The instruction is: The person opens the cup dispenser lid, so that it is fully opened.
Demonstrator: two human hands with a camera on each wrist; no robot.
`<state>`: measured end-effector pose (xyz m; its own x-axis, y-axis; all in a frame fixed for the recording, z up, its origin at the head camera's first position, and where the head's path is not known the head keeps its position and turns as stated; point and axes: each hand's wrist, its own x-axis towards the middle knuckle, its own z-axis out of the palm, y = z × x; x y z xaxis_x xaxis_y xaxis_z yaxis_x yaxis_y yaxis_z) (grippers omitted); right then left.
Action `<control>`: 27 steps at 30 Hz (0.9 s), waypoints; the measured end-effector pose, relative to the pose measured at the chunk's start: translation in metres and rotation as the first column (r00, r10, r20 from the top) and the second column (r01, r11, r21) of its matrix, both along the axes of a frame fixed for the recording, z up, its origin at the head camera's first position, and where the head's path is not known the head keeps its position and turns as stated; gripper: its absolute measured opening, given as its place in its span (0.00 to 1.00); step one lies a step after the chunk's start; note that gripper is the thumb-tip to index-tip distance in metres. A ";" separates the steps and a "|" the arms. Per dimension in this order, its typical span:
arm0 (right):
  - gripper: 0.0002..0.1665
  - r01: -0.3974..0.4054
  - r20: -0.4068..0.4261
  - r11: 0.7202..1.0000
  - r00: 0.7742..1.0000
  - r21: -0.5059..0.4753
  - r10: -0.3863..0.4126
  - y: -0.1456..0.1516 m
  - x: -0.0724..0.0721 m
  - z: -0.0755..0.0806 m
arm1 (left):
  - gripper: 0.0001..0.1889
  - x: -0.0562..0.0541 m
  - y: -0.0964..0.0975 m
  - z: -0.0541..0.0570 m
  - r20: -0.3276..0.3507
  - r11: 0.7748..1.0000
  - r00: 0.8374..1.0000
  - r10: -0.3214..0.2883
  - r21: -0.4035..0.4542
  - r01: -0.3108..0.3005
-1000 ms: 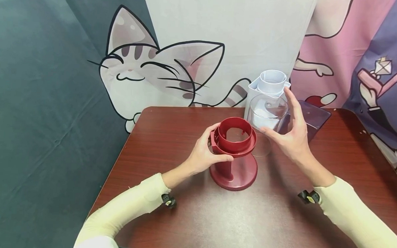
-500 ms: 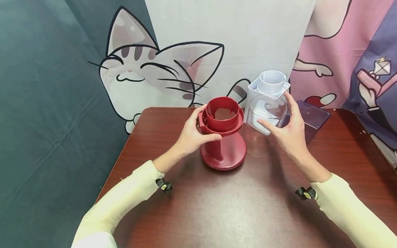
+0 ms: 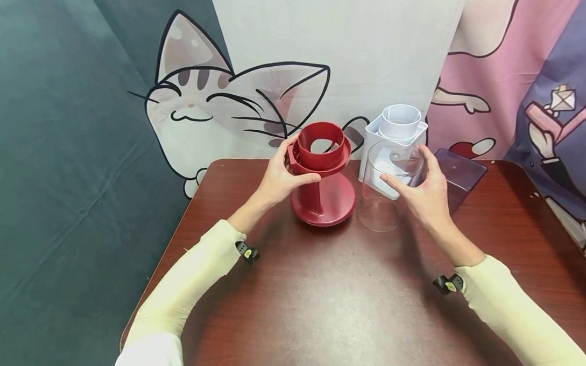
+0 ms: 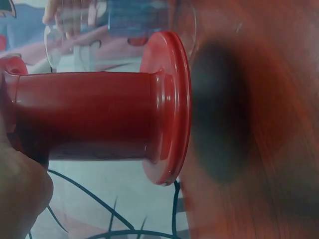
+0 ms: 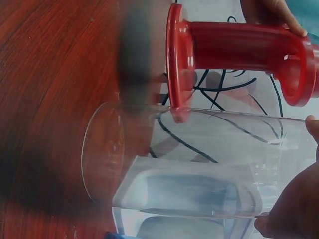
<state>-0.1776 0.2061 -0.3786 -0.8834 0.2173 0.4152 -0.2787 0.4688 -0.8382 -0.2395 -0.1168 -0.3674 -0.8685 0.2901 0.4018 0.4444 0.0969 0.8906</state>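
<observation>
My left hand (image 3: 280,174) grips a red plastic stand (image 3: 323,197) by its upper ring, thumb in front and fingers behind. The stand has an open collar on top, an upright side post and a round base. A gap and a dark shadow lie between that base and the table in the left wrist view. With thumb and fingers near its rim, my right hand (image 3: 427,193) holds a clear, tall cylindrical container (image 5: 199,112). It stands upright to the right of the red stand. Whether its bottom touches the table, I cannot tell.
Behind the clear container stands a white housing (image 3: 372,137) with a round collar on top. A dark translucent purple piece (image 3: 460,175) leans at its right. All are on a brown wooden table (image 3: 327,302), with a printed cat curtain (image 3: 256,111) behind.
The red stand, in my left hand, has risen and moved away from me and left, from in front of the clear container to beside it. My right hand has stayed nearly in place at the container.
</observation>
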 end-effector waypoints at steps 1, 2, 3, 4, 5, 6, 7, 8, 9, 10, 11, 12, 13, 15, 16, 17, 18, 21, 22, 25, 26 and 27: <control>0.58 0.002 0.002 1.000 1.000 0.000 -0.002 0.000 0.000 0.000 | 0.49 -0.004 0.000 -0.001 0.013 1.000 1.000 0.001 0.001 -0.001; 0.58 0.003 0.003 1.000 1.000 -0.003 -0.003 0.000 -0.001 -0.001 | 0.49 -0.007 0.001 -0.003 0.025 1.000 1.000 0.004 0.000 -0.004; 0.58 0.005 0.002 1.000 1.000 -0.004 -0.005 0.000 -0.001 -0.002 | 0.49 -0.010 0.001 -0.004 0.034 1.000 0.999 0.009 -0.004 -0.008; 0.57 0.007 0.001 1.000 1.000 -0.003 -0.007 0.001 -0.001 -0.002 | 0.49 -0.014 0.002 -0.005 0.041 1.000 0.999 0.009 -0.003 -0.009; 0.57 0.010 0.001 1.000 1.000 -0.001 -0.010 0.001 -0.001 -0.002 | 0.49 -0.017 0.003 -0.007 0.046 1.000 0.999 0.011 -0.005 -0.011; 0.57 0.014 0.001 1.000 1.000 0.002 -0.014 0.001 -0.001 -0.002 | 0.49 -0.020 0.004 -0.008 0.050 1.000 0.999 0.011 -0.005 -0.011; 0.57 0.017 0.003 1.000 1.000 0.003 -0.017 0.001 -0.001 -0.002 | 0.49 -0.023 0.005 -0.010 0.056 1.000 0.998 0.015 -0.007 -0.014; 0.57 0.017 0.005 1.000 1.000 0.004 -0.017 0.001 -0.001 -0.002 | 0.49 -0.026 0.006 -0.011 0.061 1.000 0.998 0.016 -0.006 -0.015; 0.57 0.017 0.007 1.000 1.000 0.006 -0.017 0.001 -0.002 -0.002 | 0.49 -0.028 0.006 -0.013 0.066 1.000 0.998 0.017 -0.005 -0.017; 0.57 0.016 0.010 1.000 1.000 0.006 -0.016 0.001 -0.002 -0.002 | 0.49 -0.031 0.007 -0.014 0.073 1.000 0.997 0.020 -0.003 -0.019; 0.57 0.014 0.011 1.000 1.000 0.004 -0.014 0.001 -0.002 -0.002 | 0.49 -0.033 0.008 -0.016 0.080 1.000 0.996 0.023 -0.005 -0.023; 0.57 0.013 0.012 1.000 1.000 0.004 -0.013 0.001 -0.002 -0.002 | 0.49 -0.035 0.009 -0.017 0.087 1.000 0.996 0.024 -0.004 -0.024; 0.57 0.013 0.013 1.000 1.000 0.005 -0.013 0.001 -0.002 -0.002 | 0.49 -0.037 0.010 -0.018 0.096 1.000 0.995 0.025 -0.004 -0.025; 0.57 0.015 0.013 1.000 1.000 0.008 -0.016 0.002 -0.002 -0.003 | 0.49 -0.041 0.011 -0.021 0.108 1.000 0.994 0.020 0.000 -0.020; 0.57 0.017 0.012 1.000 1.000 0.010 -0.017 0.002 -0.002 -0.003 | 0.48 -0.042 0.012 -0.022 0.111 1.000 0.994 0.019 -0.003 -0.019; 0.57 0.019 0.011 1.000 1.000 0.014 -0.019 0.002 -0.002 -0.003 | 0.48 -0.043 0.013 -0.023 0.114 1.000 0.993 0.017 -0.006 -0.016; 0.57 0.021 0.011 1.000 1.000 0.018 -0.021 0.002 -0.002 -0.003 | 0.48 -0.045 0.014 -0.024 0.115 1.000 0.993 0.011 -0.005 -0.011; 0.56 0.019 0.009 0.999 1.000 0.026 -0.019 0.002 -0.002 -0.003 | 0.47 -0.047 0.015 -0.030 0.117 1.000 0.993 -0.003 -0.011 0.004; 0.56 0.017 0.008 0.999 1.000 0.027 -0.018 0.001 -0.001 -0.003 | 0.47 -0.048 0.015 -0.033 0.119 1.000 0.993 -0.006 -0.018 0.009; 0.56 0.013 0.007 0.999 1.000 0.031 -0.013 0.001 -0.001 -0.004 | 0.48 -0.050 0.016 -0.040 0.128 0.999 0.992 -0.023 -0.021 0.026; 0.56 0.013 0.007 0.999 1.000 0.032 -0.013 0.001 -0.001 -0.004 | 0.48 -0.051 0.017 -0.041 0.128 0.999 0.991 -0.025 -0.024 0.028; 0.56 0.013 0.005 0.999 1.000 0.034 -0.013 0.001 -0.001 -0.004 | 0.48 -0.052 0.017 -0.043 0.132 0.999 0.991 -0.029 -0.023 0.032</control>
